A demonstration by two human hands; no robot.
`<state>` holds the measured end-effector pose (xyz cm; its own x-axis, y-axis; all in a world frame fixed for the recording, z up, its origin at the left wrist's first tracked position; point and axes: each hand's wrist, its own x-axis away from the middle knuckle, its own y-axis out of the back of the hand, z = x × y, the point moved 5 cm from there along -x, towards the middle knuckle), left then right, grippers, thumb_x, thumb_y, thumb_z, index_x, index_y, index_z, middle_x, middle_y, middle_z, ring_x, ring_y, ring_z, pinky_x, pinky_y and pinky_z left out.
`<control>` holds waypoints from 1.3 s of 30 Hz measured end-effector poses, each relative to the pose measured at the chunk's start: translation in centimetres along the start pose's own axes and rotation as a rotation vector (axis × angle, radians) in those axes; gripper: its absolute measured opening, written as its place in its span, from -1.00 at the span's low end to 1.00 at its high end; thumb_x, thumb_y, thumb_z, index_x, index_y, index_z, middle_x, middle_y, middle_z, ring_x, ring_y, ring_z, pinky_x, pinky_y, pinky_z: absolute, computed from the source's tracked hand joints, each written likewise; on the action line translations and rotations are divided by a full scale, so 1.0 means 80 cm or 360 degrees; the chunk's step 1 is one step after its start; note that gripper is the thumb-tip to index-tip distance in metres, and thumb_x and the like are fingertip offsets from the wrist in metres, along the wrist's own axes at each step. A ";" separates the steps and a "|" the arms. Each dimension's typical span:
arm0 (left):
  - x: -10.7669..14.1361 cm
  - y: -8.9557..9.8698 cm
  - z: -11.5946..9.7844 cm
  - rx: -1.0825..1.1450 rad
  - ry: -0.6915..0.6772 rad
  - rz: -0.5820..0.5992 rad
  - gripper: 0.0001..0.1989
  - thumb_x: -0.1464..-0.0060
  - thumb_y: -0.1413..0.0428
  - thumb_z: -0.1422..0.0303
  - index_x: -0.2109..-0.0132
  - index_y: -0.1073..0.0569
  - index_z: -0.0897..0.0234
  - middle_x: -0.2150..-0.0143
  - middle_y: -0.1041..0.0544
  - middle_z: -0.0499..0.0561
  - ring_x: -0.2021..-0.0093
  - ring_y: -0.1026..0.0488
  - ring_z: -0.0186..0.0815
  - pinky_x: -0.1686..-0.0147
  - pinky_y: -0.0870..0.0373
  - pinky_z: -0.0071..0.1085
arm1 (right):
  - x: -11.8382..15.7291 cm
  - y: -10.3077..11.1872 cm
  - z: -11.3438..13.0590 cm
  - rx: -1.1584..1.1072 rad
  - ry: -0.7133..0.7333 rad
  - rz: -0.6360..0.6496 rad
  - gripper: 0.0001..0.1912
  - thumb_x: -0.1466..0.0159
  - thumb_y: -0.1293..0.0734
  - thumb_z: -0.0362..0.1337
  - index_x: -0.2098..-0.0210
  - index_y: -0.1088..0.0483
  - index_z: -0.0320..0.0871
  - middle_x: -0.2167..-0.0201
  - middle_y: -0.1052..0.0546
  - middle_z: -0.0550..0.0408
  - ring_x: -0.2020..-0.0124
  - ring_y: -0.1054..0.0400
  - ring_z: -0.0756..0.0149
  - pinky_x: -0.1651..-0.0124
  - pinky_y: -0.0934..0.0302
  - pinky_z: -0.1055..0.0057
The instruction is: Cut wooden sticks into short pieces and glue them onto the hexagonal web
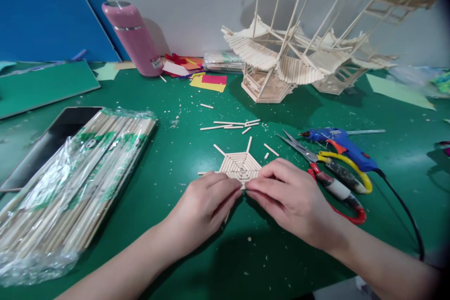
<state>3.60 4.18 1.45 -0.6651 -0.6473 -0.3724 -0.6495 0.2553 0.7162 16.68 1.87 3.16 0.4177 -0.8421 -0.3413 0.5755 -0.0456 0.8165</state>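
A hexagonal panel of short wooden sticks lies on the green table, set in rings like a web, with longer spokes jutting from its corners. My left hand and my right hand meet at its near edge. Both have thumb and fingers pinched together there. A small pale bit of stick shows between the fingertips; the rest of that edge is hidden by my fingers. Scissors with red and yellow handles lie to the right of my right hand, beside a blue glue gun.
Cut sticks and crumbs are scattered beyond the panel. A plastic-wrapped bundle of sticks lies left, over a dark flat device. Tall stick pavilions, a pink flask and coloured paper stand or lie at the back.
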 end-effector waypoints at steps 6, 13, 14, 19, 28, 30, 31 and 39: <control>0.002 -0.002 0.001 0.0017 -0.0038 -0.0007 -0.89 -0.09 0.01 0.51 0.25 -0.40 0.32 0.43 -0.47 -0.02 0.43 -0.37 -0.39 0.39 -0.31 -0.45 | 0.002 -0.007 -0.008 0.0050 -0.0013 0.0036 -0.85 -0.24 -0.22 -0.34 0.30 -0.43 -0.18 0.38 -0.44 0.06 0.34 -0.26 0.34 0.30 -0.17 0.38; -0.002 0.008 0.019 -0.0160 0.0085 -0.0231 -0.85 -0.09 0.01 0.50 0.20 -0.40 0.31 0.32 -0.43 0.05 0.33 -0.35 -0.34 0.33 -0.33 -0.39 | 0.018 -0.011 -0.021 -0.0171 -0.0205 0.0003 -0.91 -0.21 -0.24 -0.39 0.35 -0.39 -0.20 0.40 -0.41 0.08 0.34 -0.26 0.37 0.28 -0.18 0.40; -0.003 0.007 0.021 -0.0185 0.0098 -0.0209 -0.86 -0.08 0.01 0.50 0.21 -0.41 0.31 0.31 -0.42 0.05 0.32 -0.33 -0.33 0.32 -0.32 -0.37 | 0.020 -0.013 -0.022 -0.0186 -0.0221 0.0024 -0.91 -0.21 -0.23 -0.40 0.35 -0.38 -0.20 0.41 -0.40 0.07 0.34 -0.26 0.36 0.28 -0.18 0.39; -0.003 -0.005 0.029 -0.0228 0.0129 -0.0053 -0.87 -0.09 0.01 0.48 0.26 -0.42 0.30 0.28 -0.37 0.06 0.28 -0.29 -0.29 0.29 -0.29 -0.32 | 0.020 -0.018 -0.025 -0.0188 -0.0242 0.0059 -0.89 -0.21 -0.22 -0.41 0.35 -0.39 -0.21 0.40 -0.40 0.06 0.35 -0.24 0.34 0.29 -0.17 0.36; -0.002 -0.008 0.031 -0.0217 0.0135 0.0005 -0.87 -0.10 0.03 0.49 0.24 -0.41 0.32 0.26 -0.32 0.07 0.26 -0.27 -0.29 0.29 -0.29 -0.34 | 0.019 -0.020 -0.024 -0.0128 -0.0211 0.0081 -0.87 -0.22 -0.21 -0.40 0.37 -0.40 -0.20 0.43 -0.40 0.07 0.36 -0.25 0.32 0.30 -0.15 0.36; -0.002 -0.007 0.031 -0.0220 0.0140 0.0008 -0.87 -0.10 0.03 0.48 0.24 -0.40 0.32 0.26 -0.32 0.06 0.26 -0.27 -0.29 0.29 -0.30 -0.34 | 0.019 -0.021 -0.024 -0.0115 -0.0216 0.0086 -0.86 -0.22 -0.20 -0.39 0.37 -0.40 -0.19 0.43 -0.40 0.07 0.36 -0.25 0.32 0.30 -0.15 0.36; -0.002 -0.007 0.031 -0.0222 0.0144 0.0010 -0.87 -0.10 0.03 0.48 0.24 -0.40 0.31 0.26 -0.32 0.06 0.26 -0.28 -0.29 0.29 -0.30 -0.34 | 0.019 -0.022 -0.023 -0.0110 -0.0217 0.0089 -0.86 -0.22 -0.20 -0.38 0.37 -0.40 -0.19 0.43 -0.40 0.07 0.36 -0.25 0.33 0.30 -0.15 0.36; -0.003 -0.006 0.030 -0.0216 0.0169 0.0022 -0.86 -0.10 0.04 0.47 0.25 -0.41 0.31 0.26 -0.33 0.07 0.25 -0.28 -0.29 0.29 -0.31 -0.34 | 0.018 -0.023 -0.022 -0.0086 -0.0215 0.0095 -0.84 -0.23 -0.18 -0.38 0.37 -0.40 -0.18 0.43 -0.41 0.06 0.36 -0.25 0.31 0.31 -0.15 0.34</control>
<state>3.18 5.91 -0.23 -0.6264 -0.7183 -0.3028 -0.5800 0.1699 0.7967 17.45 1.64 0.32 0.3561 -0.9071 -0.2246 0.5911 0.0325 0.8059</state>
